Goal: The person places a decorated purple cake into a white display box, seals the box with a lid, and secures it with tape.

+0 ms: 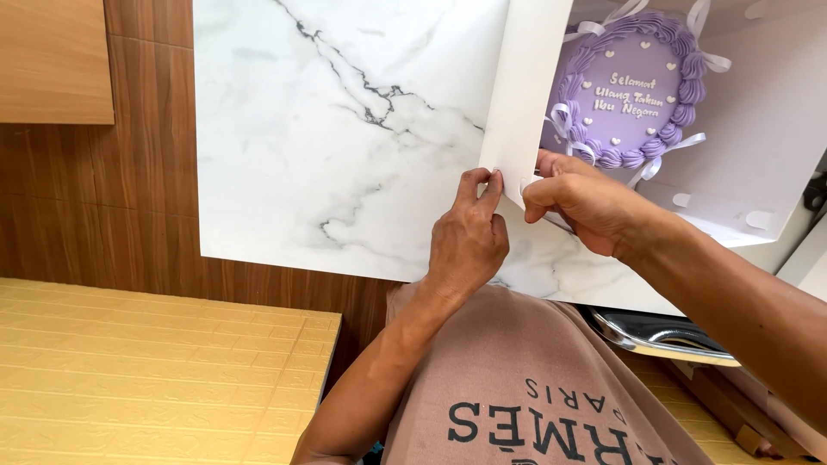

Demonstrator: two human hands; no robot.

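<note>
The fingertips of the left hand are pinched shut on the lower edge of the white box flap, thumb and forefinger meeting right at the card's corner. Just beside them, the right hand is curled closed on the same corner from the other side, its fingers wrapped around what looks like a small white tab; the exact grip is partly hidden by the knuckles.

The flap stands upright as one wall of an open white cake box, which rests on a white marble-patterned tabletop. Inside sits a round purple cake with piped frosting around its rim, small white hearts and thin white ribbons.

The card looks light and thin, stiff enough to stand yet likely to crease if squeezed hard, so holding it by the bare edge and corner, as both hands do, seems the sound place. The cake looks soft and fragile; its frosting lies near the flap and would smear at a touch, so any hold belongs on the box walls or base, never inward
</note>
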